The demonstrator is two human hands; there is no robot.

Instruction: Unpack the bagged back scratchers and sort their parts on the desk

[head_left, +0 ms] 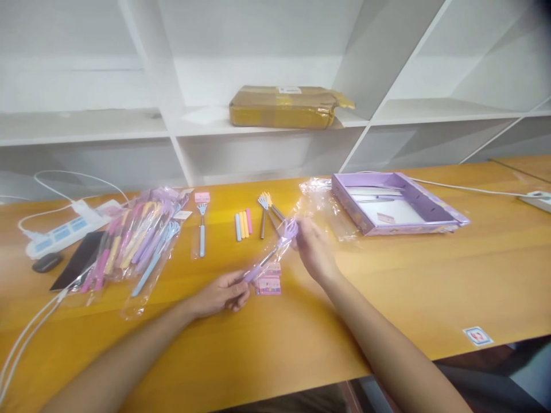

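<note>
Purple back scratcher [269, 256]: centre of the dial, slanting from seven to one o'clock, apparently inside clear wrapping [279, 248].
Bagged scratchers [140, 241]: nine o'clock, piled.
Left hand [230, 292]: between seven and eight o'clock, fingers closed on the handle [253, 274].
Wrapping: probably the step in hand is working this film.
Right hand [316, 246]: three o'clock, fingers curled by the clawed head [290, 229]; I cannot tell what they pinch. Next move seems to call for steady handle, gentle fingertips.

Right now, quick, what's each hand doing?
Left hand: closed, holding the purple back scratcher by its handle end.
Right hand: at the scratcher's claw end; its exact grip can't be told.
</note>
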